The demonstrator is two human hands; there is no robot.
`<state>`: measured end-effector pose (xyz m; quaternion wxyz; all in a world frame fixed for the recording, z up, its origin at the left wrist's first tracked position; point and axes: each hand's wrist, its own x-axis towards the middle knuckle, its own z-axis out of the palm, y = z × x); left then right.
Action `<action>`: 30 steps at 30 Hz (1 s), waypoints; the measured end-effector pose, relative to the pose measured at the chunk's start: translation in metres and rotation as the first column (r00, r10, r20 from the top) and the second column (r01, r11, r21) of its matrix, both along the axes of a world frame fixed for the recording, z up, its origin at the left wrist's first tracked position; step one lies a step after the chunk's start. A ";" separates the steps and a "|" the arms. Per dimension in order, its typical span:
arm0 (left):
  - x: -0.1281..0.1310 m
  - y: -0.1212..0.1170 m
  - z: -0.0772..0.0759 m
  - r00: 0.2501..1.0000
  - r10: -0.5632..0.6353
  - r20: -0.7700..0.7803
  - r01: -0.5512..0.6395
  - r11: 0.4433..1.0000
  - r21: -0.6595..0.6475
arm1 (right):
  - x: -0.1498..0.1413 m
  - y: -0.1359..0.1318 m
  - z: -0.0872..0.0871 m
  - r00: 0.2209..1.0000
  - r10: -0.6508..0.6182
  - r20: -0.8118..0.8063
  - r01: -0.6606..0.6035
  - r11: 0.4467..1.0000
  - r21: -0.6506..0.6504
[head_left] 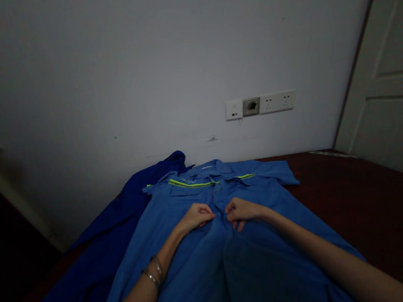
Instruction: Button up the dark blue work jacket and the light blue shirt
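A blue short-sleeved work shirt [190, 282] lies spread face up, its collar towards the wall and a yellow-green stripe across the chest. My left hand [198, 216], with bracelets on the wrist, pinches the shirt's front edge left of the middle opening. Just across the opening, my right hand [240, 211] has thumb and forefinger closed on the other front edge, the lower fingers hanging loosely. A small gap separates the two hands. Whether a button is between the fingers I cannot make out.
Darker blue clothing [105, 244] lies to the left, partly under the shirt. The dark red-brown tabletop [343, 201] meets a pale wall [161, 76] with a row of sockets [268, 104]. A white panelled door [394, 84] stands at the right.
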<state>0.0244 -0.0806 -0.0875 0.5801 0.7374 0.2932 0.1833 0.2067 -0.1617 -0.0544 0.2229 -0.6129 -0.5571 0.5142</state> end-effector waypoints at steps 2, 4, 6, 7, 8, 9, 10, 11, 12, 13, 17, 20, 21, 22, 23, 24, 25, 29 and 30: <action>0.003 0.001 -0.005 1.000 0.030 -0.003 -0.030 0.998 0.050 | -0.001 0.002 -0.005 0.999 -0.012 0.032 0.011 0.999 0.035; 0.005 0.004 -0.009 0.998 0.056 -0.019 -0.054 0.992 0.110 | -0.002 0.003 -0.009 0.998 -0.022 0.064 0.018 0.997 0.069; 0.008 0.005 -0.011 0.994 0.100 -0.033 -0.091 0.973 0.210 | -0.004 0.003 -0.013 0.996 -0.033 0.086 0.024 0.995 0.101; 0.009 0.006 -0.011 0.991 0.133 -0.029 -0.119 0.952 0.283 | -0.005 0.001 -0.014 0.994 -0.043 0.099 0.031 0.992 0.123; 0.009 0.005 -0.011 0.986 0.165 -0.017 -0.148 0.917 0.371 | -0.006 -0.001 -0.015 0.991 -0.059 0.117 0.040 0.987 0.154; 0.009 0.004 -0.011 0.981 0.196 0.000 -0.173 0.867 0.467 | -0.008 -0.005 -0.015 0.986 -0.078 0.146 0.048 0.979 0.198; 0.010 0.002 -0.010 0.976 0.219 0.013 -0.189 0.805 0.563 | -0.010 -0.009 -0.015 0.978 -0.098 0.186 0.047 0.965 0.259; 0.010 0.000 -0.010 0.971 0.237 0.014 -0.189 0.736 0.650 | -0.012 -0.014 -0.015 0.963 -0.122 0.239 0.037 0.942 0.333; 0.010 -0.002 -0.010 0.966 0.257 -0.003 -0.175 0.667 0.724 | -0.015 -0.020 -0.015 0.942 -0.148 0.301 0.013 0.913 0.409; 0.010 -0.005 -0.010 0.956 0.291 -0.035 -0.155 0.604 0.782 | -0.016 -0.026 -0.016 0.913 -0.179 0.367 -0.021 0.877 0.480; 0.013 -0.009 -0.013 0.829 0.465 -0.312 -0.013 0.572 0.820 | -0.020 -0.044 -0.026 0.743 -0.274 0.611 -0.172 0.803 0.570; 0.017 -0.001 -0.016 0.747 0.445 -0.494 0.099 0.660 0.745 | -0.018 -0.046 -0.036 0.641 -0.235 0.730 -0.227 0.851 0.473; 0.018 0.003 -0.017 0.740 0.430 -0.517 0.125 0.668 0.734 | -0.017 -0.045 -0.038 0.626 -0.221 0.748 -0.234 0.862 0.450; 0.019 0.008 -0.017 0.738 0.421 -0.528 0.142 0.669 0.730 | -0.017 -0.042 -0.040 0.617 -0.214 0.757 -0.238 0.866 0.439; 0.020 0.013 -0.018 0.738 0.415 -0.532 0.151 0.667 0.730 | -0.016 -0.038 -0.041 0.613 -0.212 0.761 -0.240 0.868 0.435; 0.020 0.018 -0.018 0.739 0.412 -0.533 0.155 0.666 0.729 | -0.015 -0.034 -0.042 0.611 -0.211 0.763 -0.238 0.870 0.432; 0.021 0.022 -0.018 0.740 0.410 -0.534 0.158 0.666 0.729 | -0.014 -0.029 -0.042 0.609 -0.210 0.765 -0.237 0.872 0.428; 0.028 0.040 -0.017 0.726 0.418 -0.546 0.154 0.676 0.721 | -0.007 -0.006 -0.041 0.601 -0.210 0.771 -0.227 0.880 0.417; 0.030 0.044 -0.017 0.721 0.423 -0.549 0.152 0.677 0.720 | -0.005 -0.001 -0.041 0.600 -0.207 0.773 -0.226 0.883 0.412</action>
